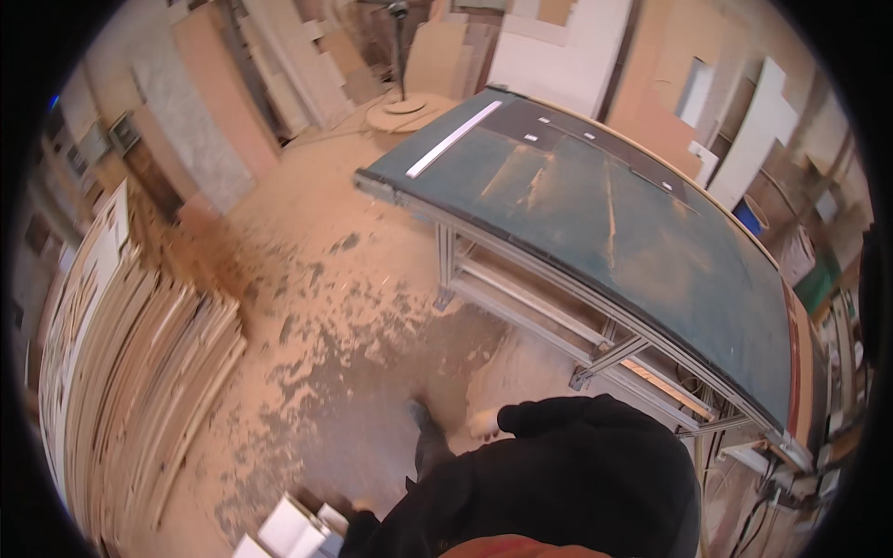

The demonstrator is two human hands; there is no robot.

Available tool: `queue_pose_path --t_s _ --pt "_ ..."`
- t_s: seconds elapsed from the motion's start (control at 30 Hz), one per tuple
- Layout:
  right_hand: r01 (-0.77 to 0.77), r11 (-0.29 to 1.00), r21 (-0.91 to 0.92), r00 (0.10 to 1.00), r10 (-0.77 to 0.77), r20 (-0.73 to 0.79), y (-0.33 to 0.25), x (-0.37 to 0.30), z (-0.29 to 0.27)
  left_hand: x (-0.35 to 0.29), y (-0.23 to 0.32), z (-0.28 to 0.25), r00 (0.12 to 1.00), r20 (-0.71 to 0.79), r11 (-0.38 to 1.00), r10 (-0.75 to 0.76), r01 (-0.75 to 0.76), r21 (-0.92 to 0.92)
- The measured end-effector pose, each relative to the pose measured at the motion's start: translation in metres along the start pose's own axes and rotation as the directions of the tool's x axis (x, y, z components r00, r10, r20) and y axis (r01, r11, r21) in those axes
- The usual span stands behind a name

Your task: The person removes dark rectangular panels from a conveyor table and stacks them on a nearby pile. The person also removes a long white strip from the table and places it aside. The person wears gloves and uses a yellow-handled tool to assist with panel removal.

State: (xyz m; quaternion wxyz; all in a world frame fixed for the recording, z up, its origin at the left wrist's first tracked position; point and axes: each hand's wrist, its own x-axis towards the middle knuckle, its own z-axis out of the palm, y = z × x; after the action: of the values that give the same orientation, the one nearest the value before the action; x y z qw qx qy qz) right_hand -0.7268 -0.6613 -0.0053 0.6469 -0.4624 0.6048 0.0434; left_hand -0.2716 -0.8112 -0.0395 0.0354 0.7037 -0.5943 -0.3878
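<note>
At the lower edge, several white panels [290, 528] stand close together beside my dark left sleeve. My left hand [346, 507], in shadow and partly hidden, is closed on these panels at their far side. My right hand [485, 425] shows just past the cuff of the black sleeve [558, 456]. It hangs over the dusty floor, touching nothing that I can see. Blur and the sleeve hide how its fingers are set.
To the right stands a large table [642, 251] with a dusty green top and metal frame, a white strip [453, 139] lying on it. A stack of boards [139, 372] leans at the left. Sawdust and scraps cover the floor [316, 307]. Panels [219, 102] line the back wall.
</note>
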Motion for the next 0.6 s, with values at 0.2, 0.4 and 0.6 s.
queue_pose_path --t_s 0.2,0.4,0.6 --pt "-0.033 0.958 -0.285 0.894 -0.099 -0.438 -0.017 -0.016 -0.137 0.09 0.077 0.051 0.929 0.369 0.928 0.02 -0.154 0.339" --pt "0.208 0.978 0.025 0.725 -0.137 -0.674 -0.025 -0.028 -0.259 0.242 0.214 0.021 0.892 0.408 0.821 0.193 -0.375 0.431" --pt "0.258 0.939 0.226 0.58 0.037 -0.814 0.02 -0.041 -0.353 0.414 0.471 0.073 0.811 0.342 0.707 0.474 -0.582 0.402"
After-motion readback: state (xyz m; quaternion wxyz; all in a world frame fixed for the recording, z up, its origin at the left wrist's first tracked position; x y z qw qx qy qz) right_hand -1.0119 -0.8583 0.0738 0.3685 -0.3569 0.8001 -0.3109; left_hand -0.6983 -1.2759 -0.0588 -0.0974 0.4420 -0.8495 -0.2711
